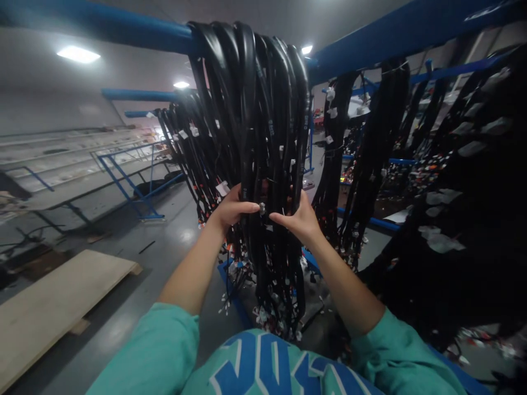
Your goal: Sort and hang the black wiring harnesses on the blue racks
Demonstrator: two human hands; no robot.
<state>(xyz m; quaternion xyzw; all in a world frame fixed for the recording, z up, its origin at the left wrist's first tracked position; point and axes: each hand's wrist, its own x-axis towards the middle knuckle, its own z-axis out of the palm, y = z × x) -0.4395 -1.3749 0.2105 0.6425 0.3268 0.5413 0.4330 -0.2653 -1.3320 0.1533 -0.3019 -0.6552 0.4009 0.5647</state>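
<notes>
A thick bundle of black wire harnesses (pixel 248 99) hangs folded over a blue bar (pixel 164 34) right in front of me. My left hand (pixel 231 213) wraps round the bundle's left side, its thumb lying across the front and its fingers hidden behind the cables. On the opposite side my right hand (pixel 302 220) grips the bundle likewise, thumb in front and most fingers out of sight. A small grey connector (pixel 262 208) sits between the two thumb tips, close to the left one. Below, the harness ends branch into many small white connectors (pixel 263 315).
More black harnesses (pixel 335 148) hang on blue racks to the right, and others (pixel 185 131) hang behind on the left. A wooden pallet (pixel 69 296) lies on the floor at left. Beyond it stand a blue frame (pixel 127 175) and long shelves (pixel 74 148).
</notes>
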